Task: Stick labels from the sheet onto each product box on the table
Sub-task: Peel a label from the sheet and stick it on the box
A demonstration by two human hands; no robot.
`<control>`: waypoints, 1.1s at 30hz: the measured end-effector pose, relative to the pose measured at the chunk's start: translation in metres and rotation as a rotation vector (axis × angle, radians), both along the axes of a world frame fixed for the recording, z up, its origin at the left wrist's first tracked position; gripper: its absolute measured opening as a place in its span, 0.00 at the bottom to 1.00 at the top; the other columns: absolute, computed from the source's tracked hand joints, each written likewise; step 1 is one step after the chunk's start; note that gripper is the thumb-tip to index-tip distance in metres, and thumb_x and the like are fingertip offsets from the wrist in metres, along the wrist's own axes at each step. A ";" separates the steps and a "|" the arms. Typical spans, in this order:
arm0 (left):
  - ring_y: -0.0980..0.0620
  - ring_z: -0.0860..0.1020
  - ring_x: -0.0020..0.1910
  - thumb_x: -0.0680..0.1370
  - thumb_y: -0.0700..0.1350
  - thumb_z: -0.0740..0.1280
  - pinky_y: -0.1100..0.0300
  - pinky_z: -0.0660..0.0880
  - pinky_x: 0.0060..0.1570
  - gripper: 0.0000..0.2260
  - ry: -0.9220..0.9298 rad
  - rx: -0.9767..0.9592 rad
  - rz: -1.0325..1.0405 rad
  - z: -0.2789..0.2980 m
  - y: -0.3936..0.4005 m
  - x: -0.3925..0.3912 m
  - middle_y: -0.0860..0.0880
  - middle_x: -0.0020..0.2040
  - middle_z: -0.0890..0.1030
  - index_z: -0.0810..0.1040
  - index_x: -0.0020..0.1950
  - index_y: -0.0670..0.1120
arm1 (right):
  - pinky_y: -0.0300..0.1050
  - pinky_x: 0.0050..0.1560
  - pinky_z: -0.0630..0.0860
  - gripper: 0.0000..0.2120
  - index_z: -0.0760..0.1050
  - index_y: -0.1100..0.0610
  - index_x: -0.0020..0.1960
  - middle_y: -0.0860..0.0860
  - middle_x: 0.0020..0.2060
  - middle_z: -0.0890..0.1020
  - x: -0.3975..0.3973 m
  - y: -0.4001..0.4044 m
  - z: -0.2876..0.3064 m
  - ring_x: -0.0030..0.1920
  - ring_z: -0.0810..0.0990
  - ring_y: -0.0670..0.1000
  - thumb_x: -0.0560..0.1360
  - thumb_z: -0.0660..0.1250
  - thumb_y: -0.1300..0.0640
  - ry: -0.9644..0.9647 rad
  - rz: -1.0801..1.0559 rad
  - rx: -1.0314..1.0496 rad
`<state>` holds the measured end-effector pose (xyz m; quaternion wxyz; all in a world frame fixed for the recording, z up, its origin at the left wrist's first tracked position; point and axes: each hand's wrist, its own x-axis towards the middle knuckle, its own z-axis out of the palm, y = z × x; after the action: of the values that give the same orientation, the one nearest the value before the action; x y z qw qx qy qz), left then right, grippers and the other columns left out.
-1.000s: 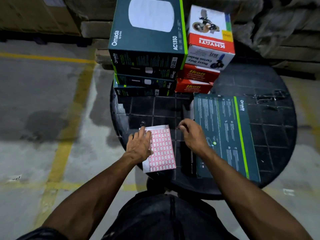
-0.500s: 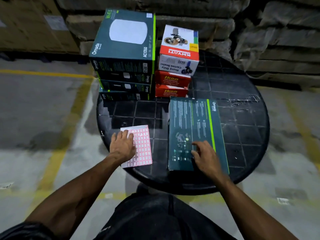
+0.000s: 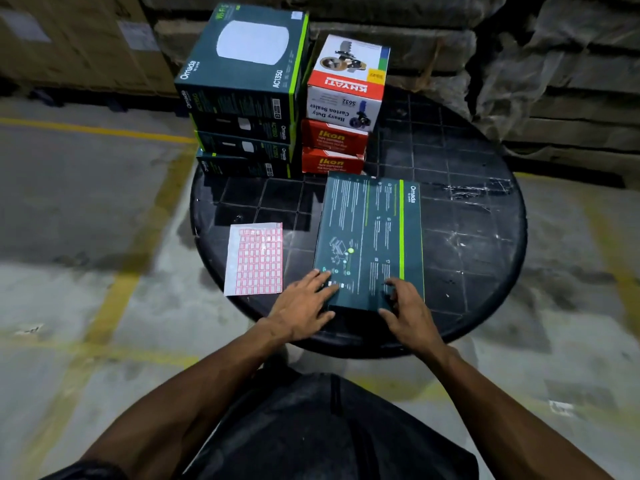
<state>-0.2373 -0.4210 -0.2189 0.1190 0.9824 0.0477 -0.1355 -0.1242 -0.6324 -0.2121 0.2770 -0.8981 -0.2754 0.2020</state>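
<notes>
A flat dark teal Omada box [image 3: 370, 237] lies on the round black table [image 3: 467, 237], its printed back facing up. My left hand [image 3: 304, 303] rests on the box's near left corner with straight fingers. My right hand [image 3: 405, 310] touches the near right part of the box, fingers slightly bent. The label sheet [image 3: 256, 259], white with red-framed stickers, lies free on the table to the left of the box. Behind stand a stack of Omada boxes [image 3: 246, 98] and a Khyati carton-sealer box [image 3: 346, 84] on top of two red Ikon boxes [image 3: 332, 148].
The table's right half [image 3: 460, 188] holds no boxes. Grey concrete floor with yellow lines [image 3: 114, 296] surrounds the table. Wrapped pallets and cardboard cartons [image 3: 554, 81] stand behind it.
My left hand left the label sheet and moved right onto the flat box. My right hand stayed on the near part of the box. The camera view shifted.
</notes>
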 end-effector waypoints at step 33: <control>0.46 0.50 0.78 0.81 0.48 0.59 0.48 0.53 0.75 0.26 -0.005 0.050 0.152 -0.001 -0.025 -0.003 0.47 0.80 0.51 0.56 0.78 0.50 | 0.49 0.49 0.74 0.09 0.71 0.48 0.40 0.49 0.45 0.75 0.002 0.034 0.008 0.47 0.77 0.53 0.76 0.68 0.54 -0.054 0.284 -0.243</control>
<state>-0.2399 -0.4460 -0.2200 0.1046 0.9790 0.1251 -0.1227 -0.1227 -0.5983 -0.2037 0.1277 -0.8822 -0.3802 0.2467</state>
